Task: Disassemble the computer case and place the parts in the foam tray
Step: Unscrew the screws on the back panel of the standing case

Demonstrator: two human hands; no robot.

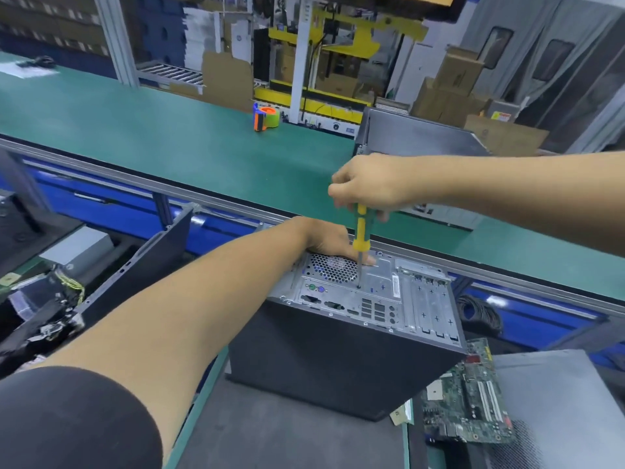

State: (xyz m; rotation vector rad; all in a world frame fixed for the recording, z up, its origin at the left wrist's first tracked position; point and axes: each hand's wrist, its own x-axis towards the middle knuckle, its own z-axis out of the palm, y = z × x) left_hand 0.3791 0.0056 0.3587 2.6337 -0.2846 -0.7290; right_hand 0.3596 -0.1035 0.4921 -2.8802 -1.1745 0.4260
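A factory line: a green conveyor belt (176, 130) runs past the dark worktop (287, 434) where the computer case (341, 353) stands rear-panel up. The left hand (329, 240) presses flat fingers on it, likely steadying it; the right hand (368, 186) grips a yellow screwdriver (361, 231) upright, tip on the panel. No writing is legible.

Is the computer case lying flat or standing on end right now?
Standing on end: the computer case has its rear port panel facing up, where the right hand holds a screwdriver upright.
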